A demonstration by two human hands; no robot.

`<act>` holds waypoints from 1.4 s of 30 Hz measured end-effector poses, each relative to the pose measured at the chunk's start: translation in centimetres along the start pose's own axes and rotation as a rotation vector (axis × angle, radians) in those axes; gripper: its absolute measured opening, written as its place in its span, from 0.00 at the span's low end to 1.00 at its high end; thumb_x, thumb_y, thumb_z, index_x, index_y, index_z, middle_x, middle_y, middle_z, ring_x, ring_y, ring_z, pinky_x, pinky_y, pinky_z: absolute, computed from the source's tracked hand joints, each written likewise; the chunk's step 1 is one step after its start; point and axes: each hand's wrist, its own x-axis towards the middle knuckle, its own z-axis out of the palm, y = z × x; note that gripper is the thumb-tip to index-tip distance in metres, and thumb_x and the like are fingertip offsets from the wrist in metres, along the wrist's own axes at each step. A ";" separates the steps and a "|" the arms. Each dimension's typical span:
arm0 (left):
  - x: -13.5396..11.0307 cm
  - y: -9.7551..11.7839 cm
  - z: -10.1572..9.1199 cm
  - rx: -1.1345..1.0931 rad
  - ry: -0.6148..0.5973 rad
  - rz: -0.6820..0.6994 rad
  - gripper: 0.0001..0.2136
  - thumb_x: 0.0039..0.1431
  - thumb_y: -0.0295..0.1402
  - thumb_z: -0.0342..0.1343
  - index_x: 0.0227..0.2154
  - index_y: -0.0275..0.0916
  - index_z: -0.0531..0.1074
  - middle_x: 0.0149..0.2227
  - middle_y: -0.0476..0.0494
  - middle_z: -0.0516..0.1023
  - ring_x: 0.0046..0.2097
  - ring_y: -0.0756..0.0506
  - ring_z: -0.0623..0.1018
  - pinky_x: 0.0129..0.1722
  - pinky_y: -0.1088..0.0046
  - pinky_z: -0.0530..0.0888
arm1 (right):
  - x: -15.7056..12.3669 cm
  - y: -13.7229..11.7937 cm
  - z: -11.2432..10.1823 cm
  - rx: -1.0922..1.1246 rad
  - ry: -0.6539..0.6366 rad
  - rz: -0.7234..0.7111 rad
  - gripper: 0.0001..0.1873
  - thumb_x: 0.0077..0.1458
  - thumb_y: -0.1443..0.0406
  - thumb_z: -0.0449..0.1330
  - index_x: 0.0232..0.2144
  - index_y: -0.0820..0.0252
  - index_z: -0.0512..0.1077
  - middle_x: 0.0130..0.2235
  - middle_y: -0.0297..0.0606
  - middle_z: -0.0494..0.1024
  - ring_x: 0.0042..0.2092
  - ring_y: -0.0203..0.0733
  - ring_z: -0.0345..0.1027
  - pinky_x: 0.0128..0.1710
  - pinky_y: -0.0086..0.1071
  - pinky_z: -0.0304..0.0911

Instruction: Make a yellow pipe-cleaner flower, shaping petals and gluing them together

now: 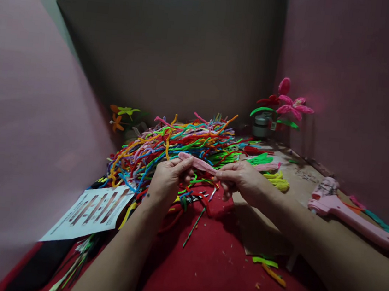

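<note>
Pink fuzzy strip (203,166) is up in the air in front of the heaped pipe cleaners (181,139), spanning both hands: left hand (168,176) pinches it near one end, thumb on top, a bit of tip poking past; right hand (243,177) pinches the opposite end, fingers curled under. Neither is free. From where I stand it looks like pipe cleaner too, so probably very light, fuzzy outside, thin wire inside; should bend easily and keep whatever bend it gets. Slipping unlikely, fuzz ought to grip skin. Not brittle, I'd judge, but hard squeezing may flatten the nap and repeated kinking at one spot could weaken the wire. Best hold: thumb and fingertip at each end, as here, middle left alone; wire tips might prick, too small to make out. Loose orange piece (273,275) on the red table (208,276) looks like similar stuff; pink glue gun (353,218) lies well apart, off to the right.
</note>
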 end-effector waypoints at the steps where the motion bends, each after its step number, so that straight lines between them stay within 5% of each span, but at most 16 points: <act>1: -0.1 0.0 0.1 0.009 0.044 0.005 0.12 0.44 0.37 0.60 0.19 0.32 0.68 0.17 0.50 0.67 0.16 0.57 0.63 0.15 0.82 0.56 | 0.0 0.0 0.1 -0.009 0.006 0.004 0.07 0.41 0.68 0.58 0.16 0.66 0.69 0.12 0.28 0.65 0.13 0.30 0.58 0.15 0.26 0.60; 4: -0.3 0.2 0.4 -0.029 0.090 0.019 0.11 0.43 0.36 0.60 0.19 0.32 0.68 0.17 0.51 0.66 0.16 0.57 0.62 0.15 0.82 0.55 | 0.0 0.0 0.3 -0.026 0.019 0.016 0.07 0.41 0.67 0.58 0.17 0.66 0.70 0.12 0.29 0.65 0.13 0.31 0.59 0.15 0.26 0.59; 11: -1.4 -0.5 2.2 -0.122 -0.129 -0.157 0.12 0.41 0.36 0.62 0.20 0.31 0.70 0.15 0.54 0.61 0.16 0.57 0.59 0.16 0.80 0.54 | -0.4 0.5 1.0 -0.013 0.048 -0.042 0.12 0.43 0.61 0.58 0.16 0.65 0.68 0.13 0.29 0.65 0.14 0.30 0.59 0.16 0.27 0.60; 23: -1.5 -1.6 2.8 -0.215 -0.130 -0.136 0.08 0.42 0.32 0.60 0.23 0.31 0.71 0.21 0.46 0.71 0.20 0.54 0.66 0.19 0.78 0.60 | -0.5 1.3 1.4 0.141 -0.059 -0.013 0.16 0.44 0.56 0.60 0.22 0.65 0.67 0.16 0.30 0.68 0.17 0.32 0.64 0.19 0.27 0.62; 42: -1.3 -1.6 3.0 -0.287 -0.053 -0.112 0.08 0.41 0.31 0.61 0.23 0.32 0.69 0.18 0.52 0.66 0.18 0.57 0.62 0.18 0.79 0.58 | -0.5 1.4 1.6 0.187 0.115 -0.022 0.13 0.39 0.60 0.64 0.21 0.67 0.71 0.14 0.30 0.67 0.15 0.30 0.60 0.17 0.28 0.63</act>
